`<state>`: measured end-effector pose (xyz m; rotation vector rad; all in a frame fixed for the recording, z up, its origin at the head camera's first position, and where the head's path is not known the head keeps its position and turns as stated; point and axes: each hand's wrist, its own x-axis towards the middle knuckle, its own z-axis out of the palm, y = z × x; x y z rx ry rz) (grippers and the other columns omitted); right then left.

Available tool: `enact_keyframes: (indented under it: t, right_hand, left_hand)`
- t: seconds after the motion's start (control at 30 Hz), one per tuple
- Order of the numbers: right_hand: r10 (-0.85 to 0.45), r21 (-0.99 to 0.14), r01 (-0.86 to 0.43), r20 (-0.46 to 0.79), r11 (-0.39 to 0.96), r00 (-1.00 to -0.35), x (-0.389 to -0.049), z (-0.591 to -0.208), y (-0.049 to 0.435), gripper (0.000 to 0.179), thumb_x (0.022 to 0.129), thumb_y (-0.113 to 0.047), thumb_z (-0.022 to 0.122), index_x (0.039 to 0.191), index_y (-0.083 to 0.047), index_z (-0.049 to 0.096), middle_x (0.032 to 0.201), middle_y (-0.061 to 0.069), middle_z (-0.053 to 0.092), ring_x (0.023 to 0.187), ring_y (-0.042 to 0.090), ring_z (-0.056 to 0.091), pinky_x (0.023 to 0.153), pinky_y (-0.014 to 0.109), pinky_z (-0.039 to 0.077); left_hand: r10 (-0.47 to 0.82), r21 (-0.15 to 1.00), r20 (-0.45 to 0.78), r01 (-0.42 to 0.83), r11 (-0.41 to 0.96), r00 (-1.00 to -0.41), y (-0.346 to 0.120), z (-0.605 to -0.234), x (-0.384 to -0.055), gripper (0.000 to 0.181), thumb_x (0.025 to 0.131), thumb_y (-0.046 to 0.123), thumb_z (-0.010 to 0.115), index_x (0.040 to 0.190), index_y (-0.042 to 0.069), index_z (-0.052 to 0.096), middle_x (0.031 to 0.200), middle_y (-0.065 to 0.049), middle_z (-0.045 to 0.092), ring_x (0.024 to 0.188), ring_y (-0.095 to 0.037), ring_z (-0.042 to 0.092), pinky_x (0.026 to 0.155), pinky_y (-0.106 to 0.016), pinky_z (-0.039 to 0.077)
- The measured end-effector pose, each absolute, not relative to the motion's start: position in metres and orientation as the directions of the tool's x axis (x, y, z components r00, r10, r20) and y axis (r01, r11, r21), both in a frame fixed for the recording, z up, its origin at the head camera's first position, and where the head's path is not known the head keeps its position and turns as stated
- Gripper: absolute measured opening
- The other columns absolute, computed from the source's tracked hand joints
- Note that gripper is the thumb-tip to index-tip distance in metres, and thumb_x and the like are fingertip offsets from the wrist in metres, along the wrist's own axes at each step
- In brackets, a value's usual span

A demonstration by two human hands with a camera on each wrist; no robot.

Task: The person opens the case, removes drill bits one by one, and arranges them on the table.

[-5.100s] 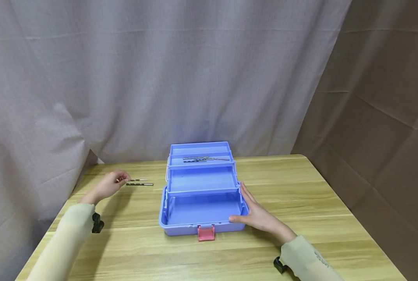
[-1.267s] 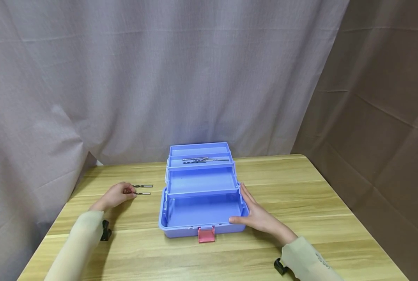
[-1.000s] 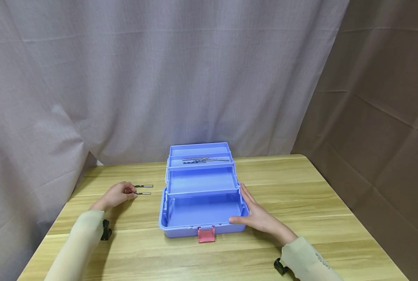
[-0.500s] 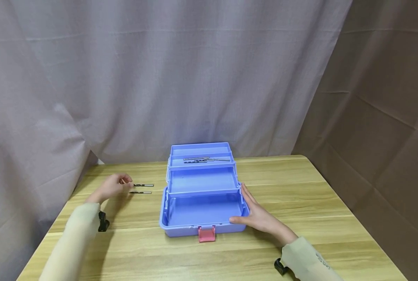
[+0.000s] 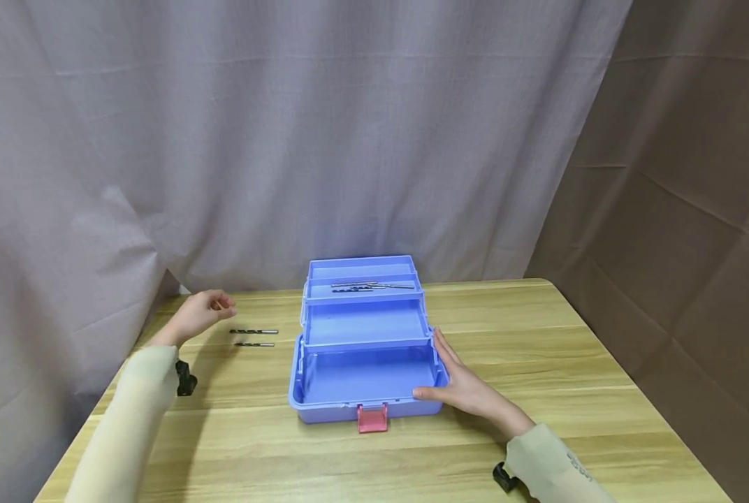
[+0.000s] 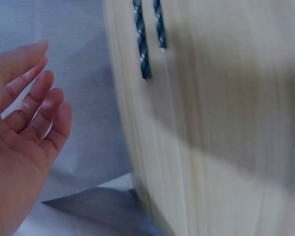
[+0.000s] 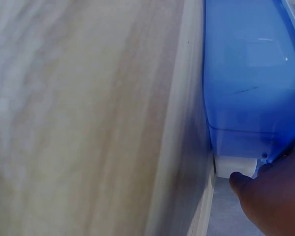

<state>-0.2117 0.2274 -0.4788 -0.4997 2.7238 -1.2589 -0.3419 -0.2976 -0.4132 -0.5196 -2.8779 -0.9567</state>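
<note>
My left hand point(image 5: 203, 316) hovers with relaxed fingers and holds nothing, near the table's far left. Just in front of it, two dark twist drill bits with silvery shanks lie roughly parallel on the wood: a longer drill bit point(image 5: 253, 331) behind and a shorter drill bit point(image 5: 254, 344) nearer me. In the left wrist view their dark fluted ends show at the top, apart from the fingers. My right hand point(image 5: 469, 388) rests on the front right corner of the blue toolbox point(image 5: 324, 413), thumb at the front rim, straight fingers along the side.
The toolbox stands open with stepped trays; several drill bits point(image 5: 353, 288) lie in an upper tray point(image 5: 400, 293). A pink latch point(image 5: 372, 419) hangs at its front. Grey curtain point(image 5: 374, 140) closes off the back of the wooden table point(image 5: 538, 335).
My left hand has moved the shorter drill bit from behind the longer one to in front of it, let go, and drawn back and up. The right hand stays at the toolbox.
</note>
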Motion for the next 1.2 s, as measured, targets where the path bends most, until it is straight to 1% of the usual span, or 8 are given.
enact_keyframes:
  t: [0.27, 0.43, 0.57, 0.77, 0.97, 1.2]
  right_hand:
    - [-0.338, -0.746, -0.258, 0.047, 0.614, -0.94, -0.211, -0.478, 0.228, 0.122, 0.083, -0.05, 0.08, 0.161, -0.009, -0.004, 0.167, 0.01, -0.012, 0.15, 0.043, 0.003, 0.114, 0.066, 0.014]
    - [-0.338, -0.754, -0.258, 0.05, 0.604, -0.94, -0.212, -0.478, 0.226, 0.123, 0.082, -0.048, 0.081, 0.161, -0.007, -0.004, 0.167, 0.01, -0.012, 0.15, 0.044, 0.003, 0.114, 0.066, 0.014]
    - [-0.339, -0.755, -0.264, 0.058, 0.601, -0.939, -0.214, -0.477, 0.226, 0.123, 0.082, -0.048, 0.081, 0.161, -0.009, -0.005, 0.167, 0.01, -0.012, 0.15, 0.043, 0.003, 0.114, 0.065, 0.014]
    - [-0.337, -0.754, -0.257, 0.05, 0.605, -0.94, -0.215, -0.477, 0.226, 0.124, 0.082, -0.049, 0.081, 0.161, -0.01, -0.006, 0.167, 0.009, -0.013, 0.15, 0.043, 0.003, 0.114, 0.066, 0.014]
    - [-0.333, -0.754, -0.254, 0.049, 0.606, -0.942, -0.217, -0.477, 0.227, 0.123, 0.082, -0.05, 0.081, 0.161, -0.013, -0.007, 0.167, 0.008, -0.013, 0.15, 0.043, 0.002, 0.114, 0.065, 0.013]
    - [-0.332, -0.739, -0.255, 0.045, 0.624, -0.942, -0.216, -0.481, 0.229, 0.123, 0.082, -0.051, 0.08, 0.161, -0.009, -0.005, 0.167, 0.009, -0.013, 0.15, 0.044, 0.005, 0.114, 0.065, 0.016]
  left_hand:
    - [0.325, 0.567, 0.14, 0.345, 0.748, -0.935, -0.275, -0.4, -0.355, 0.021, 0.098, 0.021, 0.068, 0.107, 0.002, 0.067, 0.095, -0.01, 0.066, 0.087, -0.024, 0.059, 0.075, -0.037, 0.048]
    - [0.34, 0.57, 0.147, 0.36, 0.738, -0.929, -0.258, -0.384, -0.365, 0.02, 0.099, 0.021, 0.067, 0.107, 0.004, 0.067, 0.098, -0.011, 0.066, 0.09, -0.026, 0.06, 0.078, -0.04, 0.049]
    - [0.36, 0.577, 0.15, 0.377, 0.724, -0.921, -0.241, -0.37, -0.372, 0.018, 0.098, 0.02, 0.067, 0.107, 0.005, 0.067, 0.101, -0.012, 0.067, 0.094, -0.028, 0.061, 0.081, -0.042, 0.05]
    - [0.402, 0.548, 0.176, 0.429, 0.718, -0.898, -0.209, -0.344, -0.381, 0.016, 0.097, 0.017, 0.068, 0.107, 0.004, 0.067, 0.1, -0.012, 0.067, 0.095, -0.029, 0.061, 0.085, -0.044, 0.048]
    - [0.448, 0.54, 0.16, 0.458, 0.706, -0.879, -0.183, -0.32, -0.39, 0.021, 0.097, 0.019, 0.068, 0.112, 0.004, 0.067, 0.103, -0.011, 0.067, 0.098, -0.027, 0.061, 0.089, -0.045, 0.049]
    - [0.467, 0.528, 0.156, 0.473, 0.706, -0.87, -0.155, -0.299, -0.398, 0.022, 0.096, 0.018, 0.068, 0.114, 0.004, 0.066, 0.106, -0.01, 0.068, 0.1, -0.027, 0.061, 0.091, -0.046, 0.049]
